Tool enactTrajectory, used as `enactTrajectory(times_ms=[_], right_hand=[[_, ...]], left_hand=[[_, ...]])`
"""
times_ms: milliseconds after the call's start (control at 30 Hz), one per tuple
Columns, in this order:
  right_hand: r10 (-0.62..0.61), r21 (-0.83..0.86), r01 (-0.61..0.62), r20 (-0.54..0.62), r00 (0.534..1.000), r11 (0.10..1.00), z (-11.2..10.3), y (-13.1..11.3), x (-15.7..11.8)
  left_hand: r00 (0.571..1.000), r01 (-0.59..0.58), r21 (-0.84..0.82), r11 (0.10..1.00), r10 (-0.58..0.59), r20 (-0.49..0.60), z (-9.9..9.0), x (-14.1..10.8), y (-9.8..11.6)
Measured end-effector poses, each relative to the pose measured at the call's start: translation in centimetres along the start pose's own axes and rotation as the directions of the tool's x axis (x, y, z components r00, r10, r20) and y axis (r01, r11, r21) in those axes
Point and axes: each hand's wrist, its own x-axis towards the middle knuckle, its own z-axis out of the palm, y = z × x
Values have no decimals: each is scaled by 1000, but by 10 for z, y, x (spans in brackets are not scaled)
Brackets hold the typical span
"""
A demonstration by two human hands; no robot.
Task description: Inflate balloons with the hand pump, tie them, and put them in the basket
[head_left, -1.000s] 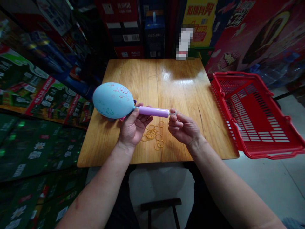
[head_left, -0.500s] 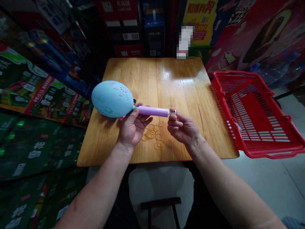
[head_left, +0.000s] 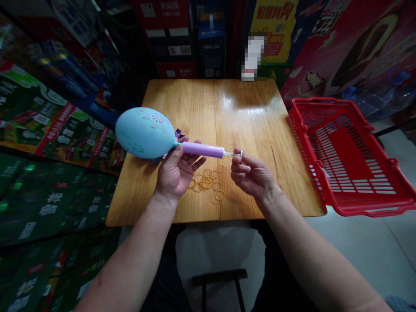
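A light blue balloon (head_left: 144, 132) with red and green printing, blown up, sits on the nozzle of a purple hand pump (head_left: 203, 149). My left hand (head_left: 175, 171) pinches the balloon's neck at the nozzle, its fingers under the pump barrel. My right hand (head_left: 250, 172) grips the white pump handle (head_left: 241, 154), with a length of the rod showing out of the barrel. Below the pump, several yellow rubber bands (head_left: 205, 182) lie loose on the wooden table (head_left: 195, 102). Something purple and shiny (head_left: 179, 133) lies behind my left hand, mostly hidden.
A red plastic basket (head_left: 360, 160) stands at the table's right side. Green cartons (head_left: 48, 203) are stacked on the left, and more boxes (head_left: 175, 39) stand behind the table. A dark stool (head_left: 219, 277) is below, between my legs.
My left hand has moved left with the balloon and pump barrel. My right hand has shifted slightly right with the handle, so more of the rod is drawn out.
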Motion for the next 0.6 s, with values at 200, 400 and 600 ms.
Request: enactTrajectory(times_ms=[200, 400, 600], right_hand=[[10, 16, -11, 16, 1000, 1000, -1, 12, 7], [18, -39, -20, -57, 998, 999, 4, -1, 3], [-67, -46, 64, -63, 996, 997, 4, -11, -2]], left_hand=[[999, 42, 7, 999, -42, -1, 9, -4, -11], [999, 38, 12, 999, -37, -22, 3, 2, -7], [995, -67, -4, 998, 66, -68, -7, 8, 1]])
